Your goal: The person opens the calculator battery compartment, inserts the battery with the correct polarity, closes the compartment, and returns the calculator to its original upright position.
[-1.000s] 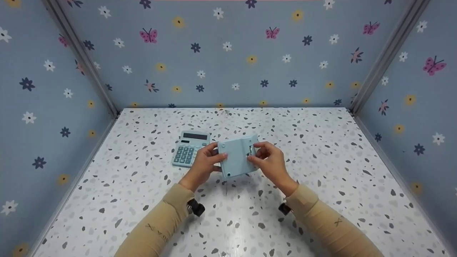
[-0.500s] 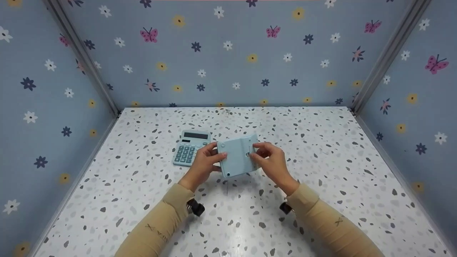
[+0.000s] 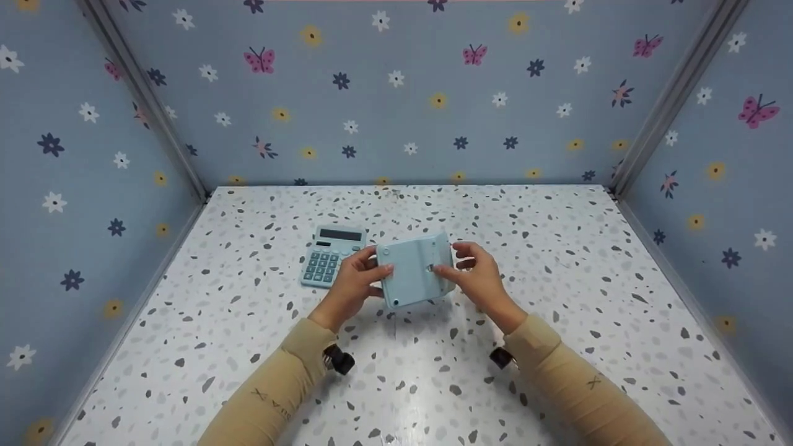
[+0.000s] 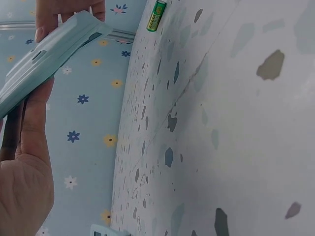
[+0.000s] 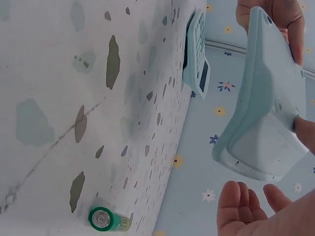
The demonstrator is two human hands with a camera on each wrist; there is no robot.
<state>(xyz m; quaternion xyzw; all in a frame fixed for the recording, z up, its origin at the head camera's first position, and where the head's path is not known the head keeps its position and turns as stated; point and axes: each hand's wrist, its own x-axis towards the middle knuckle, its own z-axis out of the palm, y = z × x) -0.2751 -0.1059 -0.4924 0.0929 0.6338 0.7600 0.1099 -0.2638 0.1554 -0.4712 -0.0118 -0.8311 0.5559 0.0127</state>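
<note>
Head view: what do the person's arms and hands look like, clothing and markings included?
Both arms wear long tan sleeves: the left sleeve has dark lettering, too small to read fully; the right sleeve has a dark X-like mark. A small black device sits by each cuff. The left hand and right hand are ungloved.

Two hands, left and right, flank one light-blue device; one calculator lies beside the left hand, one green battery below the right, two black units at the wrists.
</note>
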